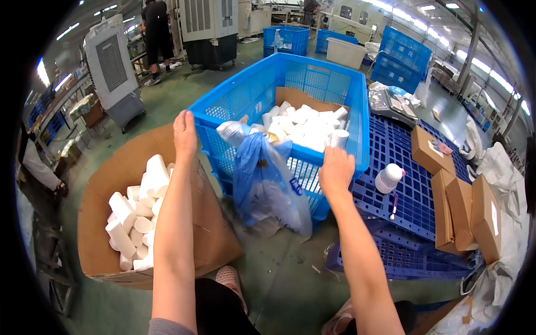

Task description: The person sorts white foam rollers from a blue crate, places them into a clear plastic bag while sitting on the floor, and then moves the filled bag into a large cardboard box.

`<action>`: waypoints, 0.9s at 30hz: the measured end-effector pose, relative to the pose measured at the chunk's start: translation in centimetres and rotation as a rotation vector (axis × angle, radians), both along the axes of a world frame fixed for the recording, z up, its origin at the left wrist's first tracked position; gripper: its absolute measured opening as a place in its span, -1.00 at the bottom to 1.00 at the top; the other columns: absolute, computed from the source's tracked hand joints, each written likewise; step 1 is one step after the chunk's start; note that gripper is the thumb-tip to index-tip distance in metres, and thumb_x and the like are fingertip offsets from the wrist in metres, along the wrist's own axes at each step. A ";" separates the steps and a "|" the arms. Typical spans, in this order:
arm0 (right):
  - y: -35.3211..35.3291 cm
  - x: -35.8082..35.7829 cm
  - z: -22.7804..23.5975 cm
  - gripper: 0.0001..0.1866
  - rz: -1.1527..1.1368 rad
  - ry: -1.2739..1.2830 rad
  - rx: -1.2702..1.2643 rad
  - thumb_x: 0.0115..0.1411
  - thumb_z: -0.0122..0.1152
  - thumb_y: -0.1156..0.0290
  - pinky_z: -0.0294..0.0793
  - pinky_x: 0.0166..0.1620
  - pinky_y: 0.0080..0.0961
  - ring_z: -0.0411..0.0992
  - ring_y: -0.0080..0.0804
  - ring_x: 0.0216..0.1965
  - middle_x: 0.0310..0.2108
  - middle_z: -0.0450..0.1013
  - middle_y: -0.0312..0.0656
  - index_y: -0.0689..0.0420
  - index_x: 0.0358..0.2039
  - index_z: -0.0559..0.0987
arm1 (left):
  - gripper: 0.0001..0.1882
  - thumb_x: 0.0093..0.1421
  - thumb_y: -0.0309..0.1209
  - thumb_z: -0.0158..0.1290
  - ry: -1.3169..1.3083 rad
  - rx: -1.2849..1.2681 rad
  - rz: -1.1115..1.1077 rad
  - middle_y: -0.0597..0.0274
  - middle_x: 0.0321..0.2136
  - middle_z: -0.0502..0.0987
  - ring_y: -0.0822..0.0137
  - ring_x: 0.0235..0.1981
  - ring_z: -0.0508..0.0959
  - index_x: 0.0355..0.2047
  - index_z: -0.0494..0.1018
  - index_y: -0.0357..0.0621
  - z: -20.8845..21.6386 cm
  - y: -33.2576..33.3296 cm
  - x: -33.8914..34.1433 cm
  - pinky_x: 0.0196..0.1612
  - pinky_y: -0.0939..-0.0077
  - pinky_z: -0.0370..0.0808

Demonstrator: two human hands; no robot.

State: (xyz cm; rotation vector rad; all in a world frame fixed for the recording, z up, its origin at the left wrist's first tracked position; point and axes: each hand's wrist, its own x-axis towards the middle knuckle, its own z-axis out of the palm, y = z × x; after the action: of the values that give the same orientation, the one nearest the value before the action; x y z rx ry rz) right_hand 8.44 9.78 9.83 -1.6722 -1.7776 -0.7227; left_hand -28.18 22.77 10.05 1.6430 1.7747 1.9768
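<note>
A large blue plastic crate (329, 72) stands in front of me, holding a heap of white plastic bottles (301, 123) with a piece of cardboard behind them. My left hand (185, 134) grips the rim at its left corner, fingers curled against the edge. Closed over the near rim, toward the right, is my right hand (336, 170); its fingertips are hidden. Between the hands, a blue and clear plastic bag (268, 190) hangs over the crate's near side. Beside my left forearm, an open cardboard box (106, 167) holds many white cylindrical bottles (142, 215).
On the right, blue plastic pallets (413, 212) carry a white bottle (389, 178), a pen-like item (394, 206), a scale (391, 106) and several small cardboard boxes (441, 212). An air cooler (114, 67) stands at the left. Further back are blue crates (399, 58) and a person (157, 33).
</note>
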 end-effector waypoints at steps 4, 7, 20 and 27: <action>-7.1 -2.4 0.3 -0.87 0.006 -0.003 -0.026 -0.15 0.08 0.56 0.26 -0.29 -0.33 0.35 -0.24 -0.38 -0.50 0.34 -0.17 0.12 -0.51 0.40 | -0.52 0.23 -0.07 -0.17 0.472 -0.185 -0.402 -0.10 -0.33 0.54 -0.02 -0.21 0.51 -0.35 0.53 -0.27 4.3 -7.3 10.5 -0.09 0.27 0.39; -10.5 -2.9 1.1 -0.86 0.019 0.013 -0.051 -0.16 0.08 0.58 0.25 -0.30 -0.35 0.35 -0.24 -0.38 -0.50 0.34 -0.18 0.13 -0.51 0.40 | -0.50 0.15 -0.08 -0.17 0.829 -0.557 -0.427 -0.19 -0.51 0.52 -0.11 -0.36 0.52 -0.54 0.54 -0.28 5.1 -11.0 12.1 -0.24 0.16 0.44; -25.7 -8.9 2.6 -0.84 0.151 0.106 -0.215 -0.17 0.06 0.58 0.22 -0.33 -0.30 0.30 -0.18 -0.41 -0.52 0.28 -0.17 0.13 -0.48 0.40 | -0.66 0.04 -0.29 -0.10 1.158 -0.405 -0.396 -0.03 -0.71 0.47 0.01 -0.62 0.51 -0.75 0.45 -0.21 3.9 -27.4 5.1 -0.57 0.13 0.41; -32.7 -9.6 2.0 -0.73 0.150 0.097 -0.345 -0.09 0.10 0.42 0.28 -0.24 -0.20 0.33 -0.10 -0.32 -0.42 0.33 -0.07 0.17 -0.32 0.42 | -0.72 0.01 -0.33 -0.07 1.115 -0.351 -0.606 0.04 -0.80 0.42 0.03 -0.71 0.47 -0.80 0.38 -0.09 4.2 -33.9 4.9 -0.60 0.17 0.38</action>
State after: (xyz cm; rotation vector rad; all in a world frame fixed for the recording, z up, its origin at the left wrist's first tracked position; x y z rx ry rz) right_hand -1.17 -22.93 11.84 -1.7299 -2.0168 -0.2734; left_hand -23.30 -11.13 14.27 2.8774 1.3054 0.4237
